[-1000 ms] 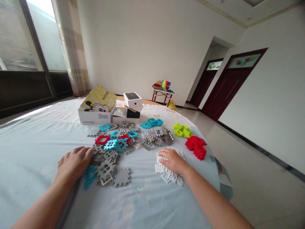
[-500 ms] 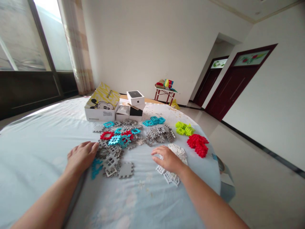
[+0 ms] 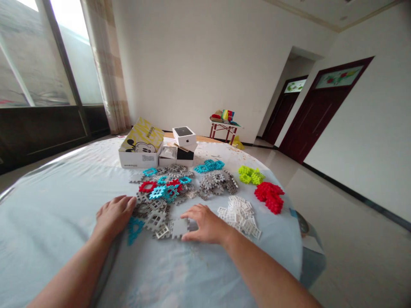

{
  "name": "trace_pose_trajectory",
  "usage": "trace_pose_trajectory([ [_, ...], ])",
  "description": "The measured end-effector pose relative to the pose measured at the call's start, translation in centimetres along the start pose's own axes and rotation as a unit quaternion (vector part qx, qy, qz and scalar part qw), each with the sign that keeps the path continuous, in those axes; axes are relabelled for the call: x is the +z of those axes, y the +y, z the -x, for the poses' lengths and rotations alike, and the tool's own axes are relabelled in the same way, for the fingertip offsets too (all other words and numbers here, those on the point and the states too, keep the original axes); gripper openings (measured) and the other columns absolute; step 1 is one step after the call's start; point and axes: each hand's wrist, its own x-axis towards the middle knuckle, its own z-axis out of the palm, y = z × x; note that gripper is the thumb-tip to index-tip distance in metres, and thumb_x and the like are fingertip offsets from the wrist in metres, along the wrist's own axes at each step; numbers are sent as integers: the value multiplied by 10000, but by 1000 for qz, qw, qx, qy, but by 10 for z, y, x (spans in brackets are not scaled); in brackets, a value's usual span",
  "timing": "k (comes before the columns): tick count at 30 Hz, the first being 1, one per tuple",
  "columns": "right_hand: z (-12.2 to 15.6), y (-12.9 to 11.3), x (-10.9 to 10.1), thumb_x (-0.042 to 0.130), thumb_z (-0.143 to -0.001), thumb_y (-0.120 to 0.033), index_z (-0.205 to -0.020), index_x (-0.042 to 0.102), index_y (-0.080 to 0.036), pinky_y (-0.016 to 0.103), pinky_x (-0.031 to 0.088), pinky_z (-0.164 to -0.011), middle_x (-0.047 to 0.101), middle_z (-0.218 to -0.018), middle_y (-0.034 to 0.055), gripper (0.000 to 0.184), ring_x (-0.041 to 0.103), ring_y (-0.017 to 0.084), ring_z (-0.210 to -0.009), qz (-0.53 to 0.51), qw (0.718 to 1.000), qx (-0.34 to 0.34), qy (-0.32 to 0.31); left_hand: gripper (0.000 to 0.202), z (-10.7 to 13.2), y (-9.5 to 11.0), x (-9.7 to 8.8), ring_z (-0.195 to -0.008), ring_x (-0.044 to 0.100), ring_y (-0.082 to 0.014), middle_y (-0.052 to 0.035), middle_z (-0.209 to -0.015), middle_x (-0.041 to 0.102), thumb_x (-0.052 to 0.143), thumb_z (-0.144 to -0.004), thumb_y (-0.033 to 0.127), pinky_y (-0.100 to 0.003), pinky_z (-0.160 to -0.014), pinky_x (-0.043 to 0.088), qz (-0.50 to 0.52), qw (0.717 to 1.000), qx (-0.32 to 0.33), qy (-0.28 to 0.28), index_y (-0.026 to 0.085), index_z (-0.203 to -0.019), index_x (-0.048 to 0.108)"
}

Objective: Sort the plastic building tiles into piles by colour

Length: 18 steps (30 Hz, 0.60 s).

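Observation:
My left hand [image 3: 114, 217] lies on the cloth, fingers stretched out, at the left edge of a mixed pile of interlocking plastic building tiles [image 3: 154, 206]. Just below its fingertips is a blue tile [image 3: 135, 230]. With thumb and fingers spread, my right hand [image 3: 207, 224] is at the right side of a flat grey square tile [image 3: 179, 229]. A grey surface shows partly under the palm; whether the fingertips touch the tile I cannot tell. A small white window piece [image 3: 162, 231] sits left of that tile. Blue and red tiles [image 3: 147, 186] top the pile.
White window pieces [image 3: 239, 214] are heaped right of my right hand. Red pieces [image 3: 269, 196], lime-green pieces [image 3: 251, 175] and blue pieces [image 3: 209, 165] form separate heaps. Behind stand a yellow-lidded box [image 3: 138, 158] and stacked small boxes [image 3: 184, 137]. The table's rounded edge [image 3: 297, 226] is at right.
My right hand has moved left from the white pieces to the grey square tile. My left hand keeps its place by the pile. The camera view has shifted slightly.

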Motion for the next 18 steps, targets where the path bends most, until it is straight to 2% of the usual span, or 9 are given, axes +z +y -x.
trace_pose_trajectory([
  [5,4,28,-43,676,-705,-231,-1022,631,-179,326,421,-840,655,-945,55,324,576,187,-903,-3,991,99,90,564,-2,-1,1,-1208,376,-301,-85,-1328,451,186,-840,508,-438,-1001,256,-2,1000,1,0,220,-1142,565],
  [9,4,43,-60,657,-704,-206,-1022,633,-183,323,432,-836,645,-957,55,320,583,183,-895,-14,987,134,93,552,-1,2,-1,-1182,397,-302,-84,-1320,460,205,-839,510,-439,-989,268,-7,1000,-1,2,219,-1140,564],
  [12,1,41,-51,694,-675,-262,-1075,610,-199,336,413,-882,622,-1023,61,414,552,199,-972,-8,992,115,51,541,-1,4,-2,-1167,409,-304,-82,-1312,466,217,-838,508,-442,-984,273,-9,1000,-2,6,219,-1135,565],
  [16,-8,34,-19,755,-599,-337,-1173,544,-183,359,364,-959,549,-1174,100,631,483,233,-1106,-7,997,75,-15,542,-1,4,-2,-1167,412,-308,-86,-1306,473,233,-834,510,-446,-982,277,-7,1000,0,9,211,-1139,566],
  [18,-13,32,-5,758,-590,-326,-1172,544,-167,368,359,-965,542,-1177,112,641,474,246,-1114,1,997,68,-36,551,-1,3,-1,-1168,415,-311,-87,-1300,481,226,-831,518,-449,-977,286,-2,1000,2,12,212,-1130,573],
])
